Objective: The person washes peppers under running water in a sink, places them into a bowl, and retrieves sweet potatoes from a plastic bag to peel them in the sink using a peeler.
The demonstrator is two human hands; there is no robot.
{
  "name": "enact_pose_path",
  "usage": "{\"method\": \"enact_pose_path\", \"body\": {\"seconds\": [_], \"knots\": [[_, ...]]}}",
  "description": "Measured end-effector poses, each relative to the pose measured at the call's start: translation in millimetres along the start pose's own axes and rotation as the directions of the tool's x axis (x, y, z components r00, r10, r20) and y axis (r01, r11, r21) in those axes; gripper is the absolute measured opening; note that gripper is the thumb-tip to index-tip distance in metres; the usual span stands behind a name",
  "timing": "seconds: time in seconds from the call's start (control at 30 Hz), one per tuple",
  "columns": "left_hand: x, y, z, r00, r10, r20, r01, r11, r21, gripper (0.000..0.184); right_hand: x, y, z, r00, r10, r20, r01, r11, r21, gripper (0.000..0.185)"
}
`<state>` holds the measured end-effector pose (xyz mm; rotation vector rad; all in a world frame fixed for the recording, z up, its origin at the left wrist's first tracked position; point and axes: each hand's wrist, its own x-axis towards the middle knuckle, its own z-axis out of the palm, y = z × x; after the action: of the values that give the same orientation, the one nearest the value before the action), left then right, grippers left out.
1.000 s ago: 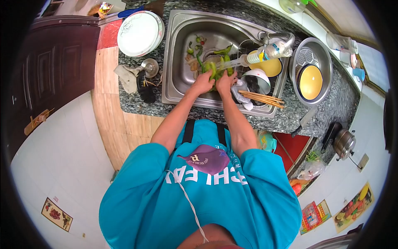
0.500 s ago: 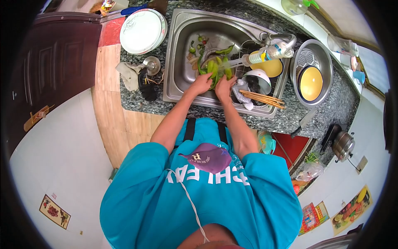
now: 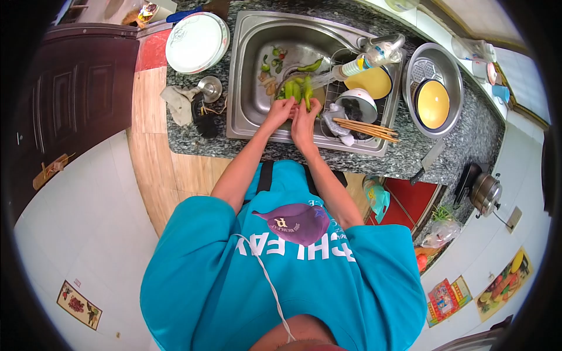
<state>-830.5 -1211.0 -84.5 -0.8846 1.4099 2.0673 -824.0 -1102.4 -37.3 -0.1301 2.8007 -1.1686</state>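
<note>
My two hands are close together over the front of the steel sink (image 3: 249, 108). My left hand (image 3: 282, 110) is closed at the lower ends of a bunch of green peppers (image 3: 291, 90). Beside it, my right hand (image 3: 304, 110) has its fingers closed round another green pepper (image 3: 308, 90). Water runs toward the peppers from a bottle-like extension (image 3: 353, 68) on the faucet. A single green pepper (image 3: 310, 66) lies farther back in the sink, with pepper scraps (image 3: 270, 82) to the left. A bowl under the peppers is mostly hidden.
On the sink's right side, a wire rack holds a yellow bowl (image 3: 374, 83), a white bowl (image 3: 364, 104) and chopsticks (image 3: 369, 129). Right of it stand a steel basin (image 3: 456, 111) and a knife (image 3: 432, 155). White plates (image 3: 193, 44) and a cloth (image 3: 177, 105) lie left.
My right hand has moved left, closer to my left hand, and the peppers are drawn together. The whole view has shifted slightly.
</note>
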Motion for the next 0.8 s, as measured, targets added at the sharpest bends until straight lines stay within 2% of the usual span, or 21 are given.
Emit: {"method": "enact_pose_path", "body": {"seconds": [0.03, 0.07, 0.1, 0.17, 0.23, 0.27, 0.3, 0.33, 0.37, 0.4, 0.43, 0.5, 0.57, 0.6, 0.67, 0.7, 0.73, 0.8], "knots": [[1, 6, 6, 1.0, 0.004, 0.005, -0.004, 1.0, 0.001, 0.042, 0, 0, -3, 0.997, 0.038, 0.066, -0.045, 0.994, 0.1, 0.037], [3, 12, 11, 1.0, -0.015, -0.007, 0.014, 0.997, -0.079, 0.042, 0, -1, -7, 0.988, 0.07, 0.135, -0.096, 0.976, 0.194, 0.038], [2, 17, 15, 0.999, -0.038, -0.018, 0.035, 0.987, -0.158, 0.042, -4, 4, -8, 0.989, 0.073, 0.132, -0.097, 0.977, 0.192, 0.038], [1, 30, 18, 0.999, -0.02, 0.025, 0.024, 0.98, -0.198, 0.035, -9, 14, -9, 0.969, -0.185, 0.164, 0.193, 0.981, -0.032, 0.042], [20, 20, 8, 1.0, -0.013, -0.014, 0.015, 0.986, 0.167, 0.032, -12, 13, -14, 0.961, -0.214, 0.173, 0.222, 0.975, -0.027, 0.038], [28, 13, 2, 1.0, -0.009, -0.003, 0.009, 0.997, 0.071, 0.031, -11, 16, -14, 0.942, -0.294, 0.163, 0.297, 0.955, 0.006, 0.035], [21, 19, 3, 1.0, -0.009, 0.001, 0.009, 0.997, 0.074, 0.031, -12, 19, -12, 0.917, -0.368, 0.152, 0.367, 0.929, 0.038, 0.032], [10, 27, 5, 0.996, 0.024, -0.086, -0.02, 0.999, 0.046, 0.03, -13, 18, -13, 0.931, -0.338, 0.14, 0.321, 0.938, 0.13, 0.023], [0, 35, 5, 0.983, 0.052, -0.175, -0.049, 0.999, 0.022, 0.03, -13, 18, -15, 0.933, -0.333, 0.138, 0.316, 0.94, 0.13, 0.023], [5, 24, -7, 0.994, 0.061, -0.09, -0.062, 0.998, -0.004, 0.03, -12, 13, -23, 0.956, -0.245, 0.163, 0.212, 0.958, 0.194, 0.022], [5, 17, -17, 0.994, 0.059, -0.093, -0.06, 0.998, -0.002, 0.03, -12, 11, -27, 0.968, -0.16, 0.192, 0.108, 0.961, 0.256, 0.022], [-2, 12, -34, 0.996, 0.067, 0.056, -0.073, 0.99, 0.119, 0.033, -6, 12, -23, 0.997, -0.067, 0.034, 0.056, 0.965, 0.257, 0.02], [-17, 9, -45, 0.996, 0.061, 0.065, -0.072, 0.981, 0.178, 0.035, 0, 19, -15, 0.982, 0.164, 0.093, -0.187, 0.909, 0.371, 0.024], [-25, 8, -49, 0.991, 0.089, 0.097, -0.108, 0.969, 0.223, 0.035, 5, 20, -13, 0.982, 0.165, 0.097, -0.189, 0.908, 0.373, 0.024], [-38, 6, -57, 0.979, 0.118, 0.168, -0.171, 0.923, 0.345, 0.037, 14, 21, -7, 0.899, 0.351, 0.262, -0.437, 0.753, 0.491, 0.03], [-40, 4, -61, 0.979, 0.117, 0.164, -0.168, 0.924, 0.344, 0.037, 18, 25, -4, 0.836, 0.422, 0.351, -0.549, 0.65, 0.526, 0.034], [-40, 3, -63, 0.969, 0.128, 0.211, -0.196, 0.918, 0.345, 0.039, 19, 29, -3, 0.863, 0.334, 0.378, -0.5, 0.67, 0.549, 0.033], [-42, 7, -59, 0.956, 0.146, 0.255, -0.229, 0.912, 0.339, 0.042, 16, 35, -3, 0.866, 0.3, 0.399, -0.48, 0.722, 0.498, 0.031]]}}
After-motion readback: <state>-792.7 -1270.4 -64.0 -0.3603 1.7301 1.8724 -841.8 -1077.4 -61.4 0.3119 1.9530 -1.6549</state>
